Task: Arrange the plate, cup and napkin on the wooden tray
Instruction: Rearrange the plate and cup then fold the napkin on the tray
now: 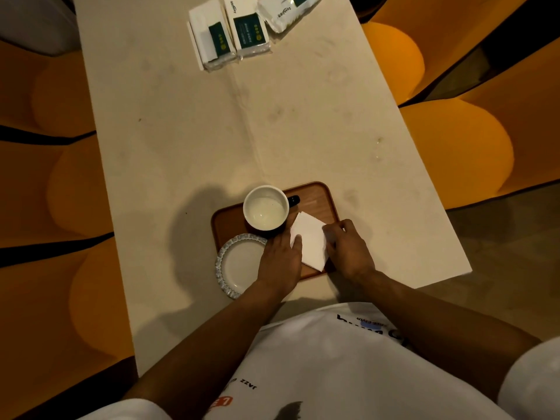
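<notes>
Napkin (309, 241) is lying on the wooden tray (321, 201) between both hands, just right of the cup (266, 211) and plate (238, 265). The left hand (280, 262) is pressing its left edge with straight fingers. The right hand (348, 250) is pinching its right edge, fingers curled.

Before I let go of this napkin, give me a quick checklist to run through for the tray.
1. Cup upright on the wooden tray: ok, it stands at the far left corner.
2. Plate fully on the tray: not ok, it overhangs the near left corner onto the table.
3. Napkin on the tray: ok, on the right half.
4. Napkin square with the tray's edges: not ok, it lies skewed.
5. Hands off the napkin: not ok, the left hand rests flat on it and the right hand appears to pinch its right edge.
6. Gap between napkin and cup: cannot tell.
</notes>
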The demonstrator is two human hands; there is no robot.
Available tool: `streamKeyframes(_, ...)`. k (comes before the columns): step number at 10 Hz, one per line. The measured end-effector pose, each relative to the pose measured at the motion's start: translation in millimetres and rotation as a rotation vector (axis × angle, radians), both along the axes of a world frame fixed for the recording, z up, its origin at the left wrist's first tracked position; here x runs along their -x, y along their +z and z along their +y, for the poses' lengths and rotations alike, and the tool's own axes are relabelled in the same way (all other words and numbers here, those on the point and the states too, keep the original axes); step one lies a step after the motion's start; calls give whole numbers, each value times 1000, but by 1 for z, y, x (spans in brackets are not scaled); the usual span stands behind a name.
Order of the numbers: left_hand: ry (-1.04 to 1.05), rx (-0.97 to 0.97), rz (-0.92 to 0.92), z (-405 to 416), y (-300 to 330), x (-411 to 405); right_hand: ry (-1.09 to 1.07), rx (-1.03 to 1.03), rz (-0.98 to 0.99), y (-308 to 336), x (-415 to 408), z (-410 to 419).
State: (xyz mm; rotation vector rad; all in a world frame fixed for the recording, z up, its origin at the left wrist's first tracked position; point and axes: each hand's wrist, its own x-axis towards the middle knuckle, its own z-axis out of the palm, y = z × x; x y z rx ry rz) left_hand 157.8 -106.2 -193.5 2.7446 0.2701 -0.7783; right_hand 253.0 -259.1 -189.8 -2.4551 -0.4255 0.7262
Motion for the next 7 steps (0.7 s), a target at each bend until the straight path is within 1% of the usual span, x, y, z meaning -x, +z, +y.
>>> streamKeyframes(1,60,2,-22,-4,23,-9,29,26,-8,3,-4,1)
streamKeyframes(3,10,-27,-55,-7,21,-8,8,20,-7,4,-4,0)
streamKeyframes(4,18,-31,-39,-9,22,-9,-1,6,-6,5,-4,0)
streamKeyframes(5,53,-18,-72,-11,26,-7,-3,14,-11,9,-4,0)
streamKeyframes(6,54,-17,-138,-12,25,-5,16,25,-39,12,-3,2)
streamKeyframes(7,-1,-45,-241,-16,27,-3,128,-48,-83,19,-2,5)
